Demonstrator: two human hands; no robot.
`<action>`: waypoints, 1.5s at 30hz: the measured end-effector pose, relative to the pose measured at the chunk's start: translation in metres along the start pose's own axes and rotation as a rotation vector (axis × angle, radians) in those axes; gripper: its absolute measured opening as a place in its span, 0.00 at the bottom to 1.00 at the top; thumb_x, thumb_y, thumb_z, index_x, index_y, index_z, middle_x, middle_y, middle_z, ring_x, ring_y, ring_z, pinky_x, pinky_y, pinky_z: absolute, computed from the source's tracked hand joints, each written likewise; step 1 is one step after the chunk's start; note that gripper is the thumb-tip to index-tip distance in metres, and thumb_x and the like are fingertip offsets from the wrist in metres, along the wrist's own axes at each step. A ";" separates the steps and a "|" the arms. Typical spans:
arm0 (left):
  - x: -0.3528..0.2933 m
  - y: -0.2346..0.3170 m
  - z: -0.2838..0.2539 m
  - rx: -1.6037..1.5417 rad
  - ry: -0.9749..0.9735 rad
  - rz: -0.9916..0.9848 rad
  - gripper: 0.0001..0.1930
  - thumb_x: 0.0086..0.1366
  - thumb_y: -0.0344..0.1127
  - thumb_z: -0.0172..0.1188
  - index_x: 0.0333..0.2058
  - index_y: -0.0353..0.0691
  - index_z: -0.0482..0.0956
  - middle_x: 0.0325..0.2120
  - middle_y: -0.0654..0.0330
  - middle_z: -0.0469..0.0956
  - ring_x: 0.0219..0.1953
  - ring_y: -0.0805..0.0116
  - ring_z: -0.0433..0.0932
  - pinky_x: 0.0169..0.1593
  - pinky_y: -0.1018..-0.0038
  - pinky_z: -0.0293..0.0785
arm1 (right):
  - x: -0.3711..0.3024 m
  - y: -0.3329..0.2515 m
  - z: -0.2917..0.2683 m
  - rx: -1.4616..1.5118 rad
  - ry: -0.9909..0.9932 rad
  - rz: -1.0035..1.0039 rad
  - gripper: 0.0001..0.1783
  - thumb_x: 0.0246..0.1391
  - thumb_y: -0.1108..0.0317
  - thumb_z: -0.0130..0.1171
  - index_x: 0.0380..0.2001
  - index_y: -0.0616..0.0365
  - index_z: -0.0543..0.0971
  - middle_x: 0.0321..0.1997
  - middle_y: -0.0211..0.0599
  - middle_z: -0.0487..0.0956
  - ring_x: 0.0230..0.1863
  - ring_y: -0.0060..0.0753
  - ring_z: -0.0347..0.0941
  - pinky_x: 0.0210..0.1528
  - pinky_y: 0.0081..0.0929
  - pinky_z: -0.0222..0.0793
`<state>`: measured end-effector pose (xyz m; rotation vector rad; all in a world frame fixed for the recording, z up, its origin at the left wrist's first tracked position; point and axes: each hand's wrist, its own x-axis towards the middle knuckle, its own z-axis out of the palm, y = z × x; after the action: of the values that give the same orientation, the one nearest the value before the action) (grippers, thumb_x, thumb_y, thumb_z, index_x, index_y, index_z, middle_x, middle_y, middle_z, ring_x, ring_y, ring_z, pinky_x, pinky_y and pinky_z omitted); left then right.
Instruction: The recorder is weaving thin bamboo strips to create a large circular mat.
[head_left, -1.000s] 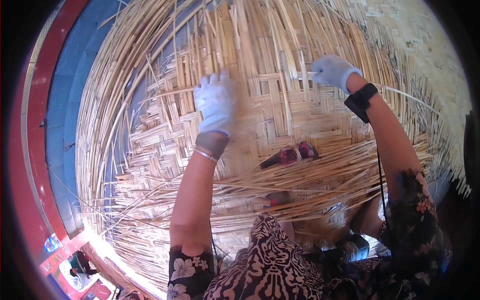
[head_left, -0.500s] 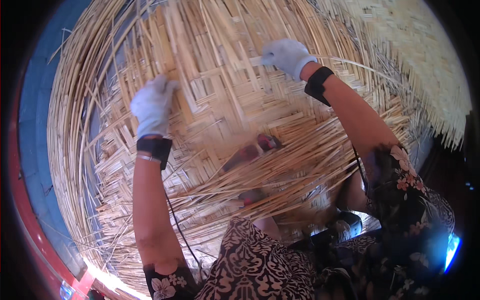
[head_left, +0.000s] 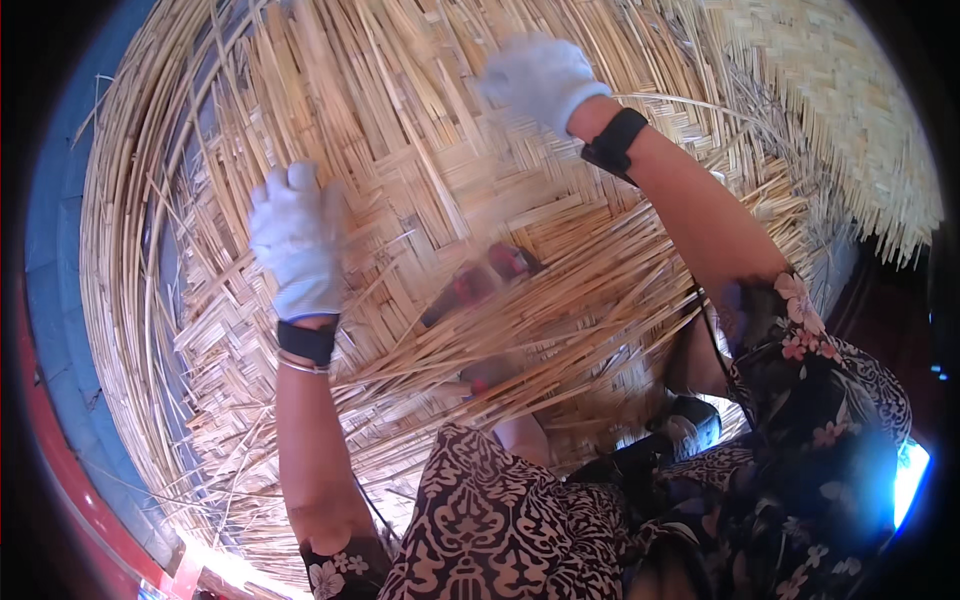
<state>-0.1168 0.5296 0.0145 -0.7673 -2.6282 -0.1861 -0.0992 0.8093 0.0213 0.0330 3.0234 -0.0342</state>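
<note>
A partly woven mat [head_left: 480, 200] of pale, flat bamboo-like strips spreads under both hands. My left hand [head_left: 298, 240], in a white glove, lies over the left part of the weave with its fingers stretched out. Loose long strips [head_left: 300, 90] run away from me just beyond its fingertips. Farther off and to the right, my right hand [head_left: 540, 82], also gloved in white, is over the upright strips. Motion smears its fingers, so I cannot make out whether they hold a strip.
A bundle of thin strips [head_left: 560, 310] crosses the mat near me. Dark red, patterned footwear [head_left: 475, 285] shows beyond that bundle. A finished-looking woven sheet [head_left: 830, 110] with a ragged edge is at the far right. Blue flooring [head_left: 60, 300] borders the left side.
My right hand has moved away from me and slightly left. My left hand has shifted a little toward me, its fingers straighter now. The view has moved slightly.
</note>
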 end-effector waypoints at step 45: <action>-0.075 0.066 0.012 -1.235 -0.280 -0.899 0.02 0.56 0.28 0.59 0.28 0.37 0.76 0.21 0.71 0.72 0.24 0.84 0.65 0.29 0.84 0.63 | 0.037 -0.014 0.039 0.671 -0.220 -0.104 0.22 0.37 0.57 0.65 0.36 0.57 0.77 0.35 0.46 0.78 0.38 0.44 0.74 0.42 0.33 0.68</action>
<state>-0.0278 0.5512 -0.0262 0.2335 -2.6925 -2.1576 -0.1319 0.7954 -0.0220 -0.0641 2.6467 -0.9798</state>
